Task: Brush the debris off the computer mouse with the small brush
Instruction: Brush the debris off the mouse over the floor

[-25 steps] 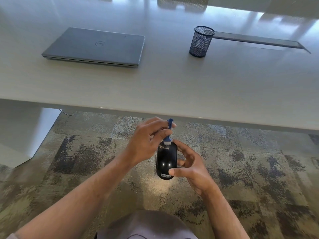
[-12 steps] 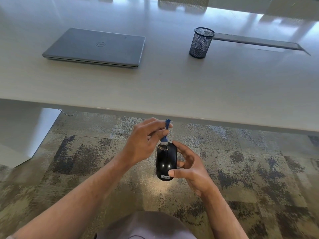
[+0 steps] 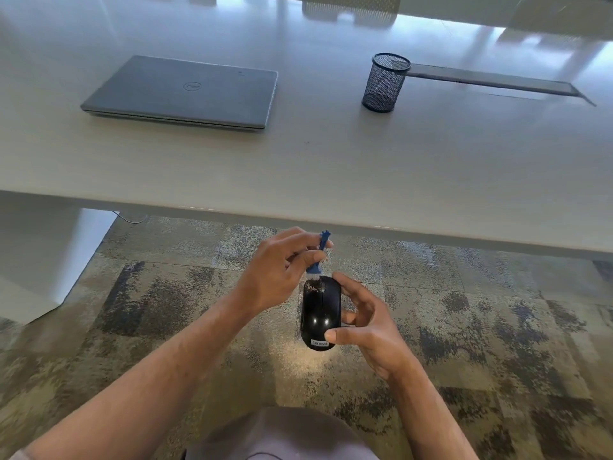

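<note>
A black computer mouse [image 3: 320, 313] with fine debris on its front left button is held in the air below the table edge, over the carpet. My right hand [image 3: 365, 322] grips it from the right side, thumb on its rear end. My left hand [image 3: 282, 273] pinches a small blue brush [image 3: 317, 258] by the handle. The brush points down, and its pale bristles touch the mouse's front left corner.
A pale table [image 3: 331, 167] spans the view ahead, its near edge just beyond my hands. On it lie a closed grey laptop [image 3: 185, 91] at left and a black mesh pen cup [image 3: 384, 83] at right. A table leg [image 3: 49, 260] stands at left on patterned carpet.
The brush has made small strokes at the mouse's front end, shifting slightly left across the debris. The mouse and my right hand have stayed nearly still.
</note>
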Tool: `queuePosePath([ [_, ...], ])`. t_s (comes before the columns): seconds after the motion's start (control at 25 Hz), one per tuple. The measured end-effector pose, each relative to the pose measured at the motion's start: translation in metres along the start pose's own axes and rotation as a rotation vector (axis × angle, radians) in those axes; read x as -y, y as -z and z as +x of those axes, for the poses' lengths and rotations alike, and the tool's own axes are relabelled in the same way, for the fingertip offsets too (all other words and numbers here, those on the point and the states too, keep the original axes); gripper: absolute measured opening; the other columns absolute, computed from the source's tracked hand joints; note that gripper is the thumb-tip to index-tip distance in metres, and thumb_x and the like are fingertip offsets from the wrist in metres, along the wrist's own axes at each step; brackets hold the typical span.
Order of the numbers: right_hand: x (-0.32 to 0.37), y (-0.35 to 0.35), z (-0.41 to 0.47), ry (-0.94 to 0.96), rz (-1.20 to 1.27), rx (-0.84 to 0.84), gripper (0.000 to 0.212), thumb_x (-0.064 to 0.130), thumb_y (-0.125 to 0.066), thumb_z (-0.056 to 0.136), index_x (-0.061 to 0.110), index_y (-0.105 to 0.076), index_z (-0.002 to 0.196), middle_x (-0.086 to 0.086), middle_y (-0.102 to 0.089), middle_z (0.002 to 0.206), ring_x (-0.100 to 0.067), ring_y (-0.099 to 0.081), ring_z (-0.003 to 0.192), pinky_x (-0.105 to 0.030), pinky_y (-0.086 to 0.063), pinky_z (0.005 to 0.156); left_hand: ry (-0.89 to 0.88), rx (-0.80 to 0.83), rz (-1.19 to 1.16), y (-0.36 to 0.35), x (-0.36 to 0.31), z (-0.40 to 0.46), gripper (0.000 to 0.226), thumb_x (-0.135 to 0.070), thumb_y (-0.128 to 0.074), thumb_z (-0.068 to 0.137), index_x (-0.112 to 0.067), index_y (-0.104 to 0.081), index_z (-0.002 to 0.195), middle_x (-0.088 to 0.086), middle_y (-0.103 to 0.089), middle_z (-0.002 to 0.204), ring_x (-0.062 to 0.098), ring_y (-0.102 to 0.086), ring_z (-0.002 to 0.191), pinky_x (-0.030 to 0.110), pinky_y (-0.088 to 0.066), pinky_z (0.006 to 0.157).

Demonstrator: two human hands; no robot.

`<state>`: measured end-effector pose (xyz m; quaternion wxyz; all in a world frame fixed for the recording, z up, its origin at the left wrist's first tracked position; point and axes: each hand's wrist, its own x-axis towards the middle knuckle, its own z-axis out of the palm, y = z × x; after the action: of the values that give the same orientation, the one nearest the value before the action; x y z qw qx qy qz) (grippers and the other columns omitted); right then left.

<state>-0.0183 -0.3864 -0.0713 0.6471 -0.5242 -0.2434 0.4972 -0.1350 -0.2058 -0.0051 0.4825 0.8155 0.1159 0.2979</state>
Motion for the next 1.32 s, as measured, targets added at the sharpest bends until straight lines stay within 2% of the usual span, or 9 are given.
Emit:
queuePosePath([
  [0.08,0.000,0.000,0.000,0.003,0.001,0.007,0.089,0.002,-0.091,0.055,0.027,-0.062,0.136,0.000,-0.062,0.143,-0.041,-0.072,0.110,-0.048,-0.061,0.083,-0.023,-0.018,-0.013,-0.001,-0.003,0.001,0.022,-0.016,-0.064,0.095,-0.021,-0.070,0.115,-0.004,-0.068,0.101,0.009,-0.070,0.082,0.020,-0.058,0.074],
  [0.2,0.002,-0.001,0.001,0.014,0.013,0.013,0.090,0.001,-0.090,0.056,0.025,-0.061,0.138,-0.003,-0.061,0.145,-0.043,-0.070,0.113,-0.057,-0.059,0.088,-0.068,0.029,0.006,-0.005,-0.007,0.000,0.019,-0.022,-0.063,0.096,-0.026,-0.068,0.114,-0.009,-0.068,0.101,0.011,-0.070,0.086,0.029,-0.060,0.076],
  [0.28,0.003,-0.001,0.001,0.019,0.014,0.013,0.091,0.002,-0.090,0.056,0.023,-0.060,0.139,-0.003,-0.060,0.145,-0.043,-0.069,0.113,-0.058,-0.058,0.090,-0.081,0.052,0.034,-0.008,-0.006,-0.001,0.018,-0.025,-0.062,0.097,-0.025,-0.069,0.113,-0.015,-0.066,0.102,0.009,-0.069,0.089,0.027,-0.059,0.077],
  [0.44,0.002,-0.002,0.000,0.010,0.006,0.021,0.086,0.002,-0.090,0.055,0.030,-0.066,0.132,-0.003,-0.063,0.143,-0.041,-0.071,0.110,-0.050,-0.060,0.084,-0.011,0.039,0.030,-0.007,0.003,0.002,0.020,-0.014,-0.064,0.096,-0.020,-0.071,0.113,-0.001,-0.069,0.104,0.013,-0.071,0.089,0.028,-0.061,0.078],
  [0.64,0.002,-0.001,0.001,0.013,0.009,0.003,0.091,0.002,-0.091,0.053,0.025,-0.063,0.136,-0.006,-0.061,0.144,-0.043,-0.070,0.112,-0.058,-0.058,0.090,-0.036,0.034,0.003,-0.005,-0.001,0.004,0.022,-0.015,-0.063,0.096,-0.027,-0.068,0.114,-0.011,-0.066,0.104,0.007,-0.070,0.092,0.017,-0.057,0.078],
  [0.92,0.004,-0.002,0.004,0.025,0.009,0.013,0.091,0.001,-0.091,0.055,0.022,-0.060,0.139,-0.003,-0.061,0.145,-0.045,-0.070,0.111,-0.059,-0.058,0.090,-0.122,0.067,0.032,-0.005,-0.005,0.003,0.018,-0.020,-0.063,0.096,-0.022,-0.071,0.113,-0.018,-0.066,0.102,0.009,-0.069,0.092,0.029,-0.060,0.078],
  [1.08,0.002,-0.001,0.003,0.008,0.027,0.007,0.087,0.002,-0.092,0.055,0.028,-0.065,0.133,-0.002,-0.062,0.144,-0.040,-0.071,0.111,-0.048,-0.060,0.085,-0.115,0.073,0.046,0.001,0.003,0.001,0.019,-0.008,-0.064,0.095,-0.012,-0.072,0.112,-0.007,-0.067,0.101,0.010,-0.070,0.089,0.022,-0.058,0.078],
  [1.2,0.001,-0.002,0.003,0.004,0.018,0.002,0.088,0.002,-0.092,0.055,0.027,-0.064,0.135,-0.003,-0.062,0.144,-0.041,-0.070,0.112,-0.048,-0.060,0.086,-0.109,0.061,0.046,0.005,0.005,0.001,0.020,-0.006,-0.064,0.094,-0.012,-0.072,0.112,-0.005,-0.067,0.100,0.010,-0.069,0.088,0.022,-0.059,0.077],
  [1.32,0.002,-0.001,0.003,0.006,0.028,-0.014,0.091,0.002,-0.092,0.054,0.023,-0.061,0.137,-0.005,-0.061,0.145,-0.043,-0.071,0.110,-0.051,-0.059,0.086,-0.130,0.037,0.023,0.005,0.001,0.002,0.022,-0.005,-0.066,0.093,-0.015,-0.071,0.113,-0.013,-0.065,0.102,0.004,-0.068,0.090,0.014,-0.054,0.078],
])
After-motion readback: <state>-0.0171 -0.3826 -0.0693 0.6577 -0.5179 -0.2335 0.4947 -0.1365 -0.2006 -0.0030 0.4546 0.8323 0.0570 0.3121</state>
